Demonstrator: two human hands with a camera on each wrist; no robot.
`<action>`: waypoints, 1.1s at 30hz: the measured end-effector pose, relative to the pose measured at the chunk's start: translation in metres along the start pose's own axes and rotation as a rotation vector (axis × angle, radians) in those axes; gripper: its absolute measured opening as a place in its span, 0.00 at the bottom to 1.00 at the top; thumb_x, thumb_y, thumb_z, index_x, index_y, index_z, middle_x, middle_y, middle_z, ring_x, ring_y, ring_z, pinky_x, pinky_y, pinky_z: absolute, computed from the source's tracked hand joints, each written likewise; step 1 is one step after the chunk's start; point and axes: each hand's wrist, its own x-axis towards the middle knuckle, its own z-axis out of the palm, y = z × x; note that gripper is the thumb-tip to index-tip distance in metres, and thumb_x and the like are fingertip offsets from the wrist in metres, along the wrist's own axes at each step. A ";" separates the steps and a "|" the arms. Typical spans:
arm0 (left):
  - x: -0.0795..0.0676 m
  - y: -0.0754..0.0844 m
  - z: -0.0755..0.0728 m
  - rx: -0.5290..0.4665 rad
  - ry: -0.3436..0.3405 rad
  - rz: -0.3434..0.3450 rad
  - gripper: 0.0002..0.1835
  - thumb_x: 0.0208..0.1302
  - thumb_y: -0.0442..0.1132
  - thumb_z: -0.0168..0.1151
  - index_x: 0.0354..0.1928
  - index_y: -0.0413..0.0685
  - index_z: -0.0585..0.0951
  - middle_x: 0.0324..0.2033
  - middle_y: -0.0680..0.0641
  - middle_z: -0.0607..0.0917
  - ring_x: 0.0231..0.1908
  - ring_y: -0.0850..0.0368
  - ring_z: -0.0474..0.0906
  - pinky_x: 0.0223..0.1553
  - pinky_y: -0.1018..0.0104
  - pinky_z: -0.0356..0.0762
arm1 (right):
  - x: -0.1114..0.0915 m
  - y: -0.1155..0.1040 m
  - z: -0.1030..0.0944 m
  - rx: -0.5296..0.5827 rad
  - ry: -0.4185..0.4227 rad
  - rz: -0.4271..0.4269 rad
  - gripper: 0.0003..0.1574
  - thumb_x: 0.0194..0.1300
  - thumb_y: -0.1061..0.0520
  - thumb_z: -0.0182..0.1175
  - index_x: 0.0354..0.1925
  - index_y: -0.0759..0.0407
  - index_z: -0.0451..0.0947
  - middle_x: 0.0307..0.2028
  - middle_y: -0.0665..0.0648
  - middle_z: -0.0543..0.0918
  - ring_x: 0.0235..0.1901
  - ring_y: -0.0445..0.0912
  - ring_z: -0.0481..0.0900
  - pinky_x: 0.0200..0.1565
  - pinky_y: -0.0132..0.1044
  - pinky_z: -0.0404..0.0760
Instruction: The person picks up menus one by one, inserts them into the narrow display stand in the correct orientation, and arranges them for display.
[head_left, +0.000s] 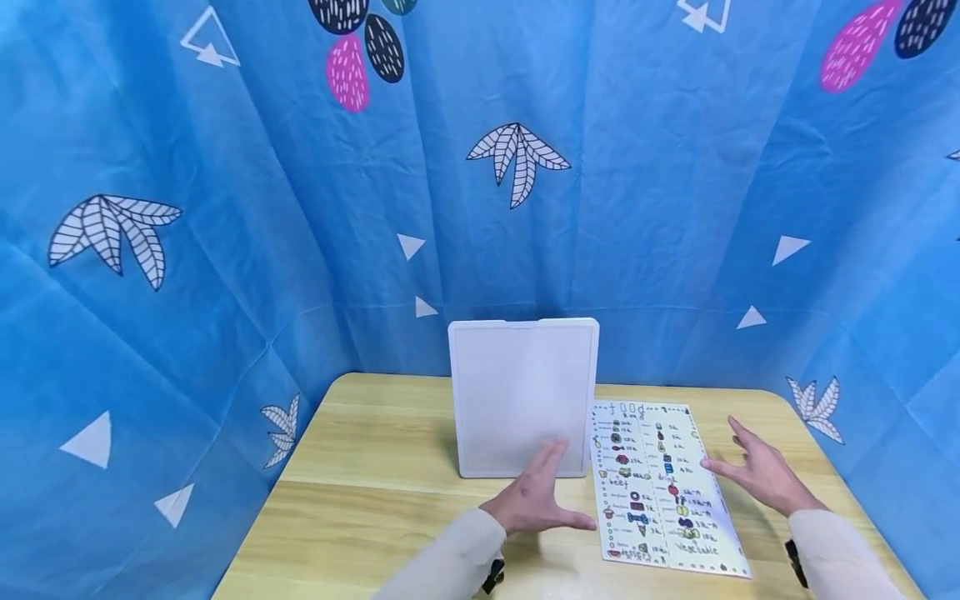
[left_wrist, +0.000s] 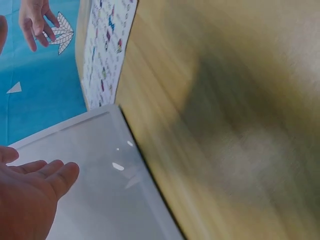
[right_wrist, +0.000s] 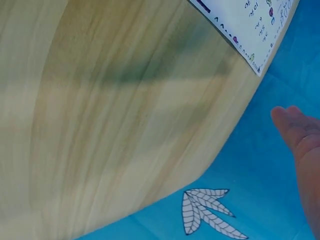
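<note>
right hand (head_left: 767, 473) near illustrated menu (head_left: 663, 492)

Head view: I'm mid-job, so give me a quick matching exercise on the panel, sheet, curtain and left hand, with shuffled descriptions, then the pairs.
1. White panel
2. Sheet
3. Curtain
4. Left hand

A. Blue, printed with leaves and triangles
B. Overlaps the panel's lower edge in the head view
C. Plain-faced, rising above the table's back edge
D. Lies flat, covered in small drawings and handwriting

Pairs: 1-C, 2-D, 3-A, 4-B
</note>
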 end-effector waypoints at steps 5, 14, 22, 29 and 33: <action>0.001 0.000 0.007 -0.025 0.008 -0.005 0.69 0.41 0.66 0.78 0.79 0.52 0.49 0.77 0.45 0.53 0.74 0.46 0.54 0.67 0.46 0.64 | 0.000 0.003 0.002 0.026 -0.005 0.027 0.69 0.66 0.37 0.64 0.74 0.76 0.34 0.64 0.88 0.57 0.58 0.82 0.63 0.51 0.71 0.72; 0.006 0.000 0.019 -0.026 0.019 0.003 0.66 0.43 0.65 0.79 0.79 0.49 0.51 0.76 0.45 0.56 0.73 0.48 0.58 0.67 0.49 0.66 | 0.002 0.005 0.009 0.048 -0.014 0.057 0.69 0.67 0.36 0.63 0.74 0.75 0.32 0.64 0.88 0.55 0.61 0.81 0.60 0.55 0.72 0.69; 0.009 0.001 0.028 -0.053 0.013 -0.027 0.65 0.43 0.63 0.80 0.78 0.52 0.53 0.75 0.46 0.58 0.72 0.48 0.60 0.66 0.47 0.67 | 0.006 0.013 0.018 0.076 -0.024 0.067 0.70 0.65 0.35 0.65 0.74 0.77 0.35 0.64 0.87 0.54 0.62 0.80 0.59 0.57 0.72 0.66; 0.015 -0.004 0.037 -0.074 0.009 -0.023 0.63 0.42 0.63 0.80 0.77 0.55 0.55 0.73 0.49 0.62 0.70 0.52 0.63 0.65 0.50 0.69 | 0.008 0.020 0.025 0.120 -0.044 0.094 0.72 0.62 0.36 0.68 0.73 0.79 0.36 0.65 0.87 0.53 0.64 0.79 0.57 0.59 0.71 0.64; 0.018 -0.004 0.042 -0.079 0.017 -0.037 0.63 0.41 0.63 0.80 0.77 0.52 0.57 0.71 0.49 0.65 0.68 0.52 0.66 0.64 0.51 0.70 | 0.009 0.019 0.027 0.121 -0.079 0.123 0.73 0.62 0.35 0.68 0.73 0.80 0.35 0.66 0.88 0.50 0.64 0.79 0.57 0.60 0.70 0.64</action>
